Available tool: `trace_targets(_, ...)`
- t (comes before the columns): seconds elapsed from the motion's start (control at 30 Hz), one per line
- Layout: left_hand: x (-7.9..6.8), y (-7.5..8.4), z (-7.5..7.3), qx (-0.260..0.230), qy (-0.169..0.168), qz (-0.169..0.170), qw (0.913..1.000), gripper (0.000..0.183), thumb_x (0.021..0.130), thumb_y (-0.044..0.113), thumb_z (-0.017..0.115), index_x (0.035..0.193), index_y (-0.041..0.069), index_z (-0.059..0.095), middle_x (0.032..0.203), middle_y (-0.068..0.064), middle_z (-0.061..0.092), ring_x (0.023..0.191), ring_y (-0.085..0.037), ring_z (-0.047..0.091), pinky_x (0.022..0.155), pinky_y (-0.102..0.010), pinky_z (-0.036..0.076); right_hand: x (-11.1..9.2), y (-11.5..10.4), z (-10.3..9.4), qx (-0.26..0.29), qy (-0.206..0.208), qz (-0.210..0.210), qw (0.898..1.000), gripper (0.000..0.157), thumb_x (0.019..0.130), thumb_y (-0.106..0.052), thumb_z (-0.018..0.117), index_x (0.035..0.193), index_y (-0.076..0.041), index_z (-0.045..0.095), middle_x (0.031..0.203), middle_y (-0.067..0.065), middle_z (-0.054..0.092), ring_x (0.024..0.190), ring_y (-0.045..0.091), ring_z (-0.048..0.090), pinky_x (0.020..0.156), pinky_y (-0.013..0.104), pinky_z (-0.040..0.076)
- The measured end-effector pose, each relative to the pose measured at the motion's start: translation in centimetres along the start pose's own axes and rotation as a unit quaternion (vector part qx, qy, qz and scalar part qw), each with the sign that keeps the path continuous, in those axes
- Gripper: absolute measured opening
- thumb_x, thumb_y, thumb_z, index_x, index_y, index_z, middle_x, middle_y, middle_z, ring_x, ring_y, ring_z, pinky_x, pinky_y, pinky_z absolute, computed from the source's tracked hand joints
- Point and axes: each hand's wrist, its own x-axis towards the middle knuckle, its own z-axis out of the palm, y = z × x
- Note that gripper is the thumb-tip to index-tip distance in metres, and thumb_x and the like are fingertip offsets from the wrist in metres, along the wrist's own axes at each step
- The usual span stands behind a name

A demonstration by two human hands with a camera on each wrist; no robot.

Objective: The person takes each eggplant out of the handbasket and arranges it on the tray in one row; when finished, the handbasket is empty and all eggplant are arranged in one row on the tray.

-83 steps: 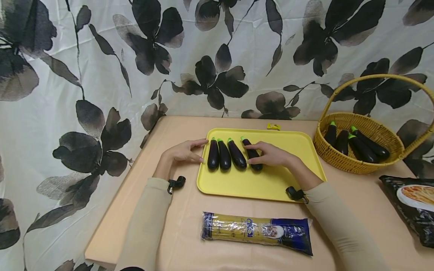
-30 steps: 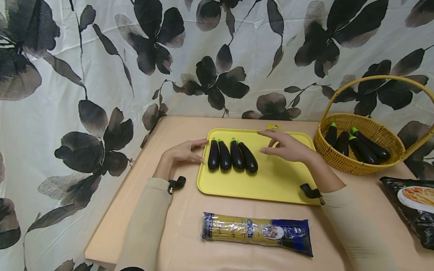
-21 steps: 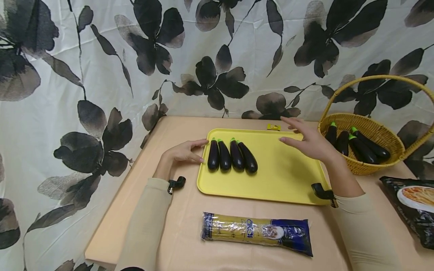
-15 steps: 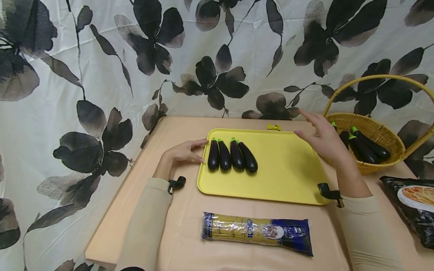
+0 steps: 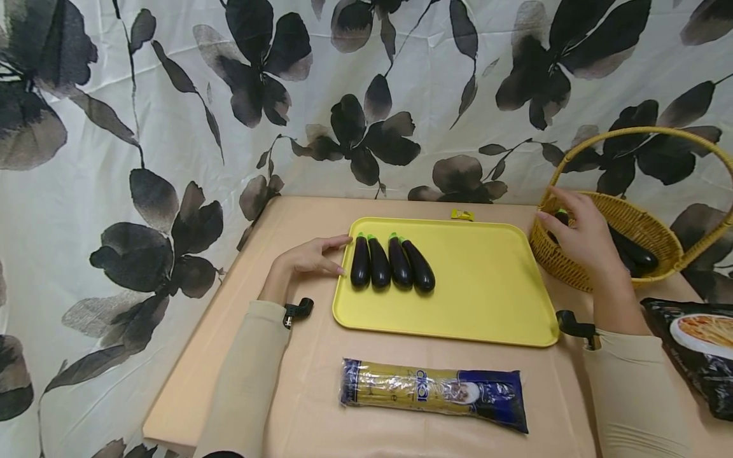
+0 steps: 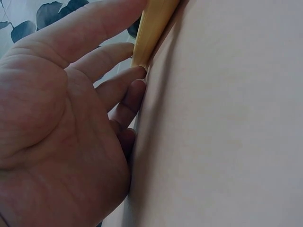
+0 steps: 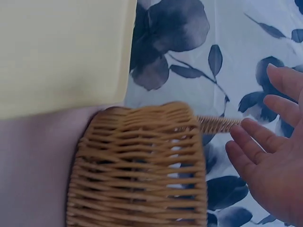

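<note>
Beside the left edge of the yellow tray point(image 5: 487, 299), my left hand point(image 5: 306, 257) rests with relaxed fingers; its fingertips point(image 6: 137, 71) meet the tray's side in the left wrist view. Several dark eggplants point(image 5: 424, 267) with green tips lie in a row on the left half of that tray. Over the wicker basket point(image 5: 564, 273) at the right hovers my right hand point(image 5: 584, 238), thumb and fingers spread, holding nothing. Inside the basket, an eggplant point(image 5: 635, 251) shows behind the hand, which hides much of the others. The right wrist view has the open hand point(image 7: 270, 142) above the basket's woven side point(image 7: 137, 170).
A blue and gold pasta packet point(image 5: 429, 389) lies in front of the tray. At the right edge sits a black food bag point(image 5: 693, 356). A small yellow wrapper point(image 5: 462, 215) is behind the tray. The basket's tall handle point(image 5: 641, 130) arches over it. A floral curtain point(image 5: 366, 83) hangs behind.
My right hand let go of the rightmost eggplant on the tray, which now lies close to its neighbour, and moved right to above the basket. The left hand has stayed put.
</note>
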Motion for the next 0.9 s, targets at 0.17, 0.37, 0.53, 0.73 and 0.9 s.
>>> trace_targets(0.17,0.0,0.0,0.0,0.004,0.001,0.004,1.0,0.096,0.082,0.032,0.091,0.162,0.02,0.039,0.17,0.001,0.034,0.161,-0.02,0.019,0.132,-0.043,0.016,0.0,0.7,-0.2,0.002,0.006,0.021,1.0,0.068,0.108,-0.041,0.053,0.166,-0.014,0.029,0.164,0.027,0.031,0.144,0.055,0.034,0.114,0.075,0.031)
trace_targets(0.37,0.0,0.0,0.0,-0.001,0.003,0.003,1.0,0.095,0.082,0.031,0.091,0.162,0.02,0.04,0.17,0.0,0.034,0.161,-0.021,0.02,0.132,-0.043,0.016,0.0,1.4,-0.6,0.02,0.016,0.03,0.999,0.066,0.108,-0.041,0.053,0.165,-0.018,0.031,0.164,0.027,0.03,0.141,0.056,0.037,0.112,0.076,0.033)
trace_targets(0.53,0.0,-0.1,0.0,-0.01,0.001,0.003,0.9999,0.095,0.082,0.029,0.091,0.162,0.02,0.04,0.17,-0.001,0.034,0.161,-0.021,0.019,0.132,-0.044,0.015,0.1,2.6,-0.6,0.029,0.011,0.062,0.998,0.068,0.108,-0.045,0.051,0.166,-0.019,0.029,0.166,0.026,0.028,0.142,0.056,0.035,0.111,0.077,0.033)
trace_targets(0.73,0.0,0.0,0.0,-0.014,0.0,-0.001,0.9999,0.096,0.082,0.03,0.091,0.162,0.02,0.04,0.17,0.0,0.034,0.161,-0.021,0.02,0.132,-0.043,0.016,0.2,4.7,-0.4,0.015,-0.002,0.105,0.994,0.072,0.107,-0.049,0.048,0.166,-0.014,0.026,0.167,0.028,0.024,0.139,0.054,0.035,0.107,0.074,0.037)
trace_targets(0.9,0.1,0.0,0.0,-0.009,-0.002,0.0,1.0,0.096,0.082,0.029,0.09,0.162,0.019,0.039,0.17,-0.001,0.033,0.161,-0.023,0.02,0.132,-0.045,0.016,0.5,6.3,-0.6,0.018,-0.016,0.115,0.993,0.072,0.107,-0.051,0.048,0.167,-0.016,0.026,0.168,0.028,0.022,0.142,0.055,0.033,0.105,0.074,0.038)
